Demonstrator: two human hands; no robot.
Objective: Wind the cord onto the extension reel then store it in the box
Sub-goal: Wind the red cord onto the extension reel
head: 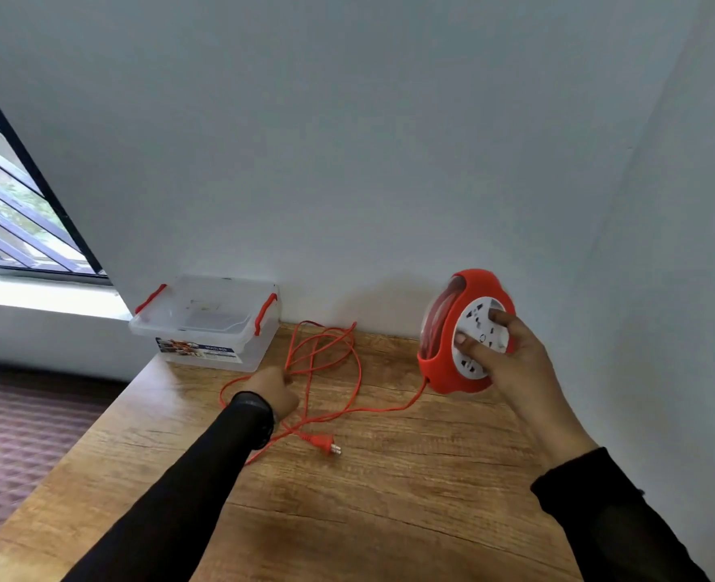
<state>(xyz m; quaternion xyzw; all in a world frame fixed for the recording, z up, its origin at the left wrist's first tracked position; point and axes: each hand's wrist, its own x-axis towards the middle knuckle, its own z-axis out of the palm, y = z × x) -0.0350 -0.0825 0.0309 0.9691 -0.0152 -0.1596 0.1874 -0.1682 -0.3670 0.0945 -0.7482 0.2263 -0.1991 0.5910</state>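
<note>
Evidently early in the task: most of the orange cord (326, 363) lies loose in tangled loops on the tabletop (389, 497), between the box (209, 325) and the extension reel (460, 333). Plug (324, 443) rests free on the wood near the left wrist. One strand runs from the loops to the bottom edge of the reel.

Right hand (511, 354) holds the reel upright, lifted or tipped at the far right by the wall; thumb and fingers curl onto the white socket face, a grip suited to turning the hub. Some red shows inside the clear rim of the reel, possibly a few turns already wound; cannot tell how many.

Left hand (276, 392) is among the loops, fingers curled; it appears to pinch a strand, though the fingertips are hidden behind the hand.

Box sits at the far left of the tabletop, clear, with red latches; whether a lid is on cannot be told.

Judgement: winding barely started. Left to do: draw in nearly the whole cord, seat the plug, carry the reel across, place it in the box.
</note>
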